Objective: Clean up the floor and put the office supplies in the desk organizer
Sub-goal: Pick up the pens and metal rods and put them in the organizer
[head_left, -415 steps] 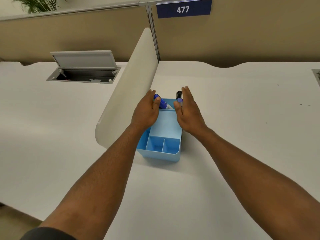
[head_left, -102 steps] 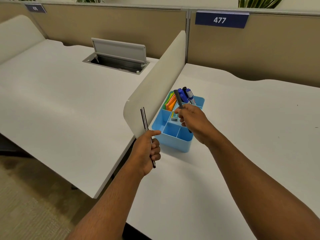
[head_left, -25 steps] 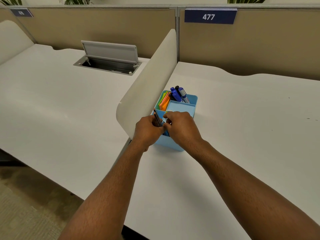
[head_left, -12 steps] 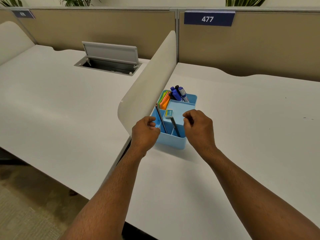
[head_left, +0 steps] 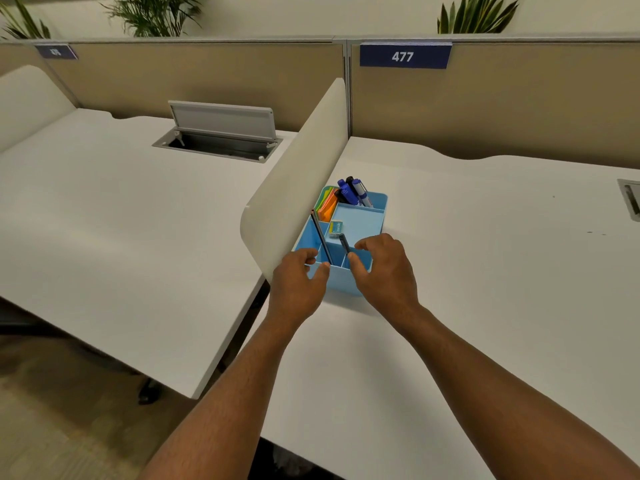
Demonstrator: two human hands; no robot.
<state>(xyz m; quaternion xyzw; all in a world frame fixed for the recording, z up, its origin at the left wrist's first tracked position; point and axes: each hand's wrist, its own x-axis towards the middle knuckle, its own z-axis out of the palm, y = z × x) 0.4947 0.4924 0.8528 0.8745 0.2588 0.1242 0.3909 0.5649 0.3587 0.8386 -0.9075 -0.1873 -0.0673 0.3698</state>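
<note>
A light blue desk organizer [head_left: 341, 280] stands on the right-hand white desk [head_left: 485, 289], against the divider panel. Blue markers [head_left: 351, 192] stand in its back compartment, with orange and green sticky notes [head_left: 327, 204] to their left. A small box-like eraser [head_left: 335, 228] lies in the large middle tray. Thin dark pencils [head_left: 320, 237] lean in the front left compartment and a dark pen [head_left: 344, 243] leans beside them. My left hand [head_left: 298, 282] hovers at the front left corner with loose fingers, holding nothing. My right hand [head_left: 384, 268] hovers at the front right, equally loose.
A cream divider panel [head_left: 301, 174] rises between the two desks, right beside the organizer. An open cable hatch [head_left: 221, 133] sits in the left desk. A tan partition with a 477 sign [head_left: 403, 56] closes the back. Carpet floor [head_left: 52, 427] shows lower left.
Since a second ago both hands have drawn back from over the organizer's front compartments and loosened. The thin pencils and the dark pen now stand in the organizer, free of my fingers.
</note>
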